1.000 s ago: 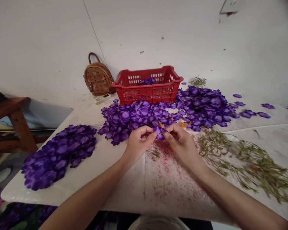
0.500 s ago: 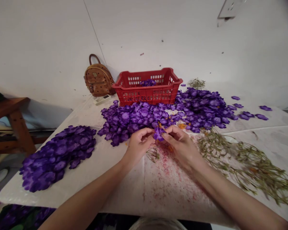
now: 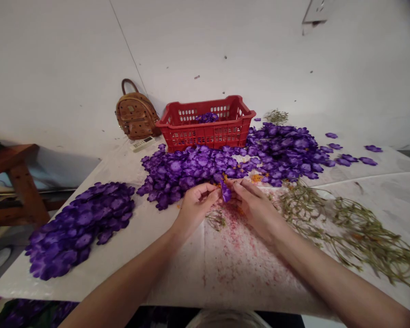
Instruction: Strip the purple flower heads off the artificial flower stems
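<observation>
Hands (image 3: 225,205) around purple flower (image 3: 226,193)

My left hand (image 3: 194,205) and right hand (image 3: 256,205) pinch one purple flower (image 3: 226,192) between fingertips, above the white table (image 3: 225,269), purple heap (image 3: 191,168) just behind.

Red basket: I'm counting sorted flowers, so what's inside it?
Inside the red basket, a small clump of purple flowers shows above the front wall. The basket's floor is hidden.
</observation>
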### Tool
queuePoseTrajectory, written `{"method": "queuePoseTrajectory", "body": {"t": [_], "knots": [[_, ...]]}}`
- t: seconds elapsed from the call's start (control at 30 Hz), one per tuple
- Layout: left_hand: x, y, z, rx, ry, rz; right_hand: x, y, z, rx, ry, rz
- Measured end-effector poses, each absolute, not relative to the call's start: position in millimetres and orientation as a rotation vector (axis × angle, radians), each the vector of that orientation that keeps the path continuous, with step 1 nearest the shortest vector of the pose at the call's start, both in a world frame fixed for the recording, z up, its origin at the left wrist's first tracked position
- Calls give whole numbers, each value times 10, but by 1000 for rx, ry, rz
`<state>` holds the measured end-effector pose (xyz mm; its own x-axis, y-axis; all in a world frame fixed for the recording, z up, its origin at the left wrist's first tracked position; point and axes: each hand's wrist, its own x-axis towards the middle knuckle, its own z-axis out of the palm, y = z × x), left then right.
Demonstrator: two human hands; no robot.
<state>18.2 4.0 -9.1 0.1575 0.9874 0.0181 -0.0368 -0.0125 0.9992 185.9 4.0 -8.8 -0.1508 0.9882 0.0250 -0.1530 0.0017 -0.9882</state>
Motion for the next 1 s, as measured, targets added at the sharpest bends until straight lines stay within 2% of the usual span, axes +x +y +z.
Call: {"method": "queuePoseTrajectory", "body": {"t": [0.1, 0.4, 0.6, 0.7, 1.0], "knots": [[183, 49, -109, 1206, 1009, 1080, 1869, 39, -49, -957, -1151, 1516], [165, 71, -142, 1026, 950, 1093, 1902, 45, -39, -940, -1515, 1375], [145, 43, -71, 1197, 1018, 1015, 1901, 25, 27, -1093, -1738, 979], [121, 35, -35, 1274, 1045, 984, 1924, 38, 18, -1126, -1749, 885], [139, 68, -102, 1171, 1065, 991, 1877, 13, -27, -1174, -1718, 1186]]}}
